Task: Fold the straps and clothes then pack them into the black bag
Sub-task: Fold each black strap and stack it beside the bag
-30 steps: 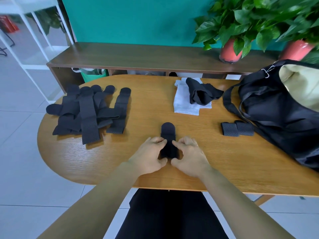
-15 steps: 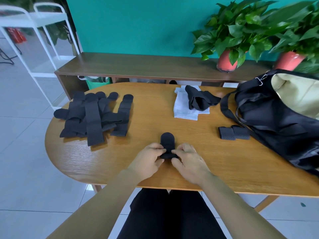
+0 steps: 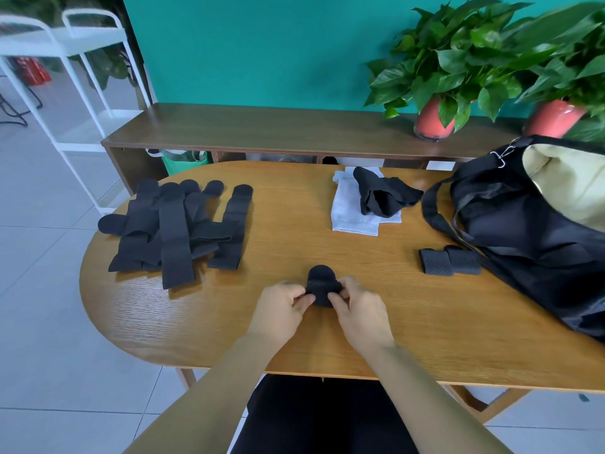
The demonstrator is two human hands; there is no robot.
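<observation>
L hand [image 3: 278,311] & R hand [image 3: 361,314] both pinch the small black holey strap [image 3: 321,279], near the oval wood table's [image 3: 425,339] front edge. Its round end points away.

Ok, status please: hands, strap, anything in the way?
Left hand, right hand: both pinch perforated black strap, partly folded, on oval wooden table. Black fabric bag open at right, two folded straps beside it. Way looks clear.

Office lounge, wooden table [image 3: 425,322], potted plants [image 3: 451,67]

teal wall [image 3: 262,44], wooden bench [image 3: 278,129], tiled floor [image 3: 39,290]
</observation>
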